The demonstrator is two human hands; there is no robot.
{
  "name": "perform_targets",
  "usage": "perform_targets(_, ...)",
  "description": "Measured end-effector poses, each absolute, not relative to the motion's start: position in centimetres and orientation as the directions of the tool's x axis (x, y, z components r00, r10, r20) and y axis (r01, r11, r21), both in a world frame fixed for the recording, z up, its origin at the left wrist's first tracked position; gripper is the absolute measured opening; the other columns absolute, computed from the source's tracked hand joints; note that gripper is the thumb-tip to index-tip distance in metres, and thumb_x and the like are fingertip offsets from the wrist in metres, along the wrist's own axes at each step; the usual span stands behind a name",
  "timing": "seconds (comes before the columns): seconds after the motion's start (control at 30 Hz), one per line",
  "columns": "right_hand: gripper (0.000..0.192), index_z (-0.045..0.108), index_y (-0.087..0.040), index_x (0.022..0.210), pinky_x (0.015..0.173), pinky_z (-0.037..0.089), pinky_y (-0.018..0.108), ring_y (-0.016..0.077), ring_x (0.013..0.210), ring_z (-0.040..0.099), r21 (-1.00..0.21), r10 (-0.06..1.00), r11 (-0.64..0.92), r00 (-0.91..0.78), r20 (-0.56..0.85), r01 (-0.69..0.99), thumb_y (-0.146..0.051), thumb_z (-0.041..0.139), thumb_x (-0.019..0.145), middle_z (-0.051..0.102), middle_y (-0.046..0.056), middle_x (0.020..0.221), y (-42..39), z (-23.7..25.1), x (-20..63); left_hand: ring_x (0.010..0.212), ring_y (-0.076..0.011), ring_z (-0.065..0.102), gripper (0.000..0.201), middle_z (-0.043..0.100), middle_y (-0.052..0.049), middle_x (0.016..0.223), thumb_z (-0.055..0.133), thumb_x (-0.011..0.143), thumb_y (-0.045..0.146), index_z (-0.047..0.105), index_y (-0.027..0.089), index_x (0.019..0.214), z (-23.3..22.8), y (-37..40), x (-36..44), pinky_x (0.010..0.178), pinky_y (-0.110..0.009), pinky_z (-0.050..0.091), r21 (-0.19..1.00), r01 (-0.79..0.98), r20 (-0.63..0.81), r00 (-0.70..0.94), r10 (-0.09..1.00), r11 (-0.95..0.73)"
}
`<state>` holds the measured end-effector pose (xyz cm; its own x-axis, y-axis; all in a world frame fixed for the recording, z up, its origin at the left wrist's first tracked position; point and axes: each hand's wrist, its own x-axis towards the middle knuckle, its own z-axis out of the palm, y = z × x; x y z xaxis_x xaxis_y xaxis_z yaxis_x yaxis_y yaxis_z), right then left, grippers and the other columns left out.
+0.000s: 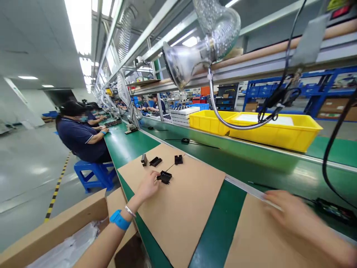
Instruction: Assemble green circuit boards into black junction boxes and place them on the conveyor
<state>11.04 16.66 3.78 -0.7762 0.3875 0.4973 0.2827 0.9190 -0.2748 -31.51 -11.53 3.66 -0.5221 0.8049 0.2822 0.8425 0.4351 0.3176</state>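
Note:
My left hand [149,185], with a blue band and a bracelet on the wrist, pinches the near edge of a small black plastic case [165,177] over a brown cardboard sheet. A thin dark wire runs from this case toward another black case [178,159]. Beyond my fingers on the sheet lie an open black case [155,161] and a small upright dark block [144,160]. My right hand [290,212] is smeared by motion above the bench's right side, close to a thin black cable and a dark circuit unit [336,211]; its grip is unclear.
Two cardboard sheets [178,219] lie on the green bench [217,219]. Yellow bins [275,134] stand behind, under a fume hood [186,63] with a flexible metal arm. An open carton [52,227] is at lower left. Co-workers [80,130] sit farther along.

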Motion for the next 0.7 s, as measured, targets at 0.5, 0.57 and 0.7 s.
perform_targets(0.5, 0.094, 0.022, -0.027, 0.152, 0.113, 0.002, 0.059, 0.0377, 0.144, -0.006, -0.395, 0.150, 0.888, -0.961, -0.234, 0.235, -0.067, 0.057, 0.075, -0.002, 0.014, 0.159, 1.0, 2.4, -6.5, 0.144, -0.0357, 0.019, 0.075, 0.026, -0.006, 0.157, 0.033, 0.087, 0.073, 0.035, 0.028, 0.148, -0.7, -16.3, -41.2, 0.115, -0.050, 0.016, 0.195, 0.836, 0.077, -0.534, 0.842, 0.513)
perform_targets(0.57, 0.093, 0.020, -0.026, 0.153, 0.112, 0.002, 0.060, 0.0387, 0.144, -0.007, -0.395, 0.154, 0.890, -0.965, -0.212, 0.229, -0.071, 0.051, 0.077, -0.002, 0.015, 0.159, 0.1, 2.1, -6.6, 0.144, -0.0339, 0.023, 0.073, 0.030, -0.004, 0.155, 0.036, 0.087, 0.071, 0.038, 0.029, 0.146, -0.5, -16.4, -42.0, 0.115, -0.047, 0.019, 0.190, 0.843, 0.076, -0.524, 0.848, 0.504)
perform_targets(0.7, 0.095, 0.027, -0.019, 0.151, 0.110, 0.013, 0.063, 0.0445, 0.143, 0.009, -0.292, 0.161, 0.935, -0.974, -0.157, 0.202, -0.071, 0.053, 0.076, 0.012, 0.022, 0.157, -0.2, 2.3, -7.2, 0.141, -0.0313, 0.030, 0.069, 0.040, -0.003, 0.151, 0.040, 0.085, 0.068, 0.049, 0.026, 0.138, -0.1, -15.5, -43.1, 0.115, -0.043, 0.025, 0.180, 0.838, 0.097, -0.536, 0.838, 0.515)
